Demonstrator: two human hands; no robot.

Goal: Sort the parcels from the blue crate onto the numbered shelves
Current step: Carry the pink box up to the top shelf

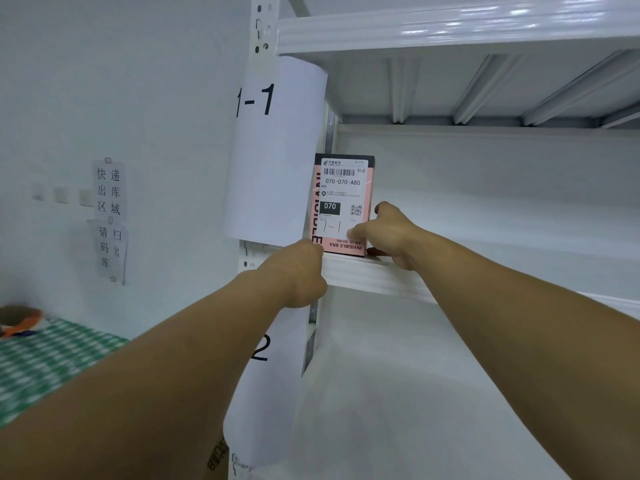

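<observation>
Both arms stretched up and forward to the pink parcel [341, 202].

The left hand [298, 275] sits at the parcel's lower left corner, knuckles toward the camera and fingers curled out of sight, so its grip cannot be told. The right hand [391, 233] lies against the parcel's lower right side, thumb raised along its right edge, fingers spread across the lower front. Both forearms are bare and nearly straight, converging on the parcel from below.

Bright, even, cool-white light fills the scene, with glare streaks on the top shelf beam [450, 26], soft faint shadows, wide-angle bending at the edges, and motion blur on the checked cloth [45, 362] at lower left.
</observation>
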